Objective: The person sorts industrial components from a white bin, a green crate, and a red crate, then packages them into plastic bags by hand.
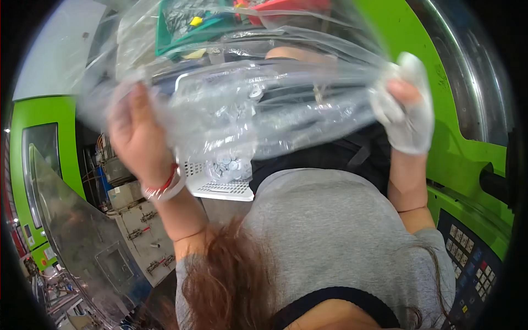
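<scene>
Clear plastic bag (264, 104) was held spread between both hands, in front of chest, above white basket (223, 187). Left hand (137, 132) was clenched on left edge of bag; red band was seen on wrist. Right hand (407, 110), in thin white glove, was gripped on right edge. Small round grey parts (228, 165) were gathered in bag's lower fold. Green machine (456, 148) was at right.
</scene>
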Motion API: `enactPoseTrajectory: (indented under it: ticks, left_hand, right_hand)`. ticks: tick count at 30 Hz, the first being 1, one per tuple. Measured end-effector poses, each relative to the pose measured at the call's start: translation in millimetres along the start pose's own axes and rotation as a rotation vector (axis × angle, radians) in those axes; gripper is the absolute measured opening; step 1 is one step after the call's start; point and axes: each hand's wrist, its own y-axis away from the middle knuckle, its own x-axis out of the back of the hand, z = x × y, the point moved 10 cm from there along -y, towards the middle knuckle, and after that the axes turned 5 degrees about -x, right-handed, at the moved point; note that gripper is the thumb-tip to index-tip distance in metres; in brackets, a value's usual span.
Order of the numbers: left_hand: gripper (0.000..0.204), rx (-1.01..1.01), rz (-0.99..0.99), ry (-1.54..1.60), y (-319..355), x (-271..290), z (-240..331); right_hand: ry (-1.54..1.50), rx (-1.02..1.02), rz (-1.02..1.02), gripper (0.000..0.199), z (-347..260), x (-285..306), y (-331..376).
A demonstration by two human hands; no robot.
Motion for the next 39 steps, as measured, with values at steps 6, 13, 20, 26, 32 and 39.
enactPoseTrajectory:
  ticks: [6,13,20,26,32,39]
  left_hand:
    - [0.016,-0.247,-0.017,-0.128,30,-5,48]
    - [0.032,-0.971,-0.096,-0.071,105,-12,129]
    - [0.019,-0.653,-1.375,-0.310,164,-173,7]
    - [0.026,-0.465,-1.535,-0.018,158,-159,-49]
    - [0.026,-0.482,-1.504,-0.056,153,-165,-73]
    - [0.026,-0.449,-1.376,-0.243,191,-12,-65]
  right_hand:
    - [0.324,0.080,0.302,0.016,-42,0,53]
    - [0.265,-0.025,0.388,0.031,-26,3,62]
    - [0.263,0.030,0.243,0.034,-26,-26,71]
    - [0.527,-0.284,0.403,0.050,-14,-21,81]
    - [0.232,-0.038,0.071,0.029,-18,-61,62]
    - [0.312,-0.124,0.016,0.032,3,-55,52]
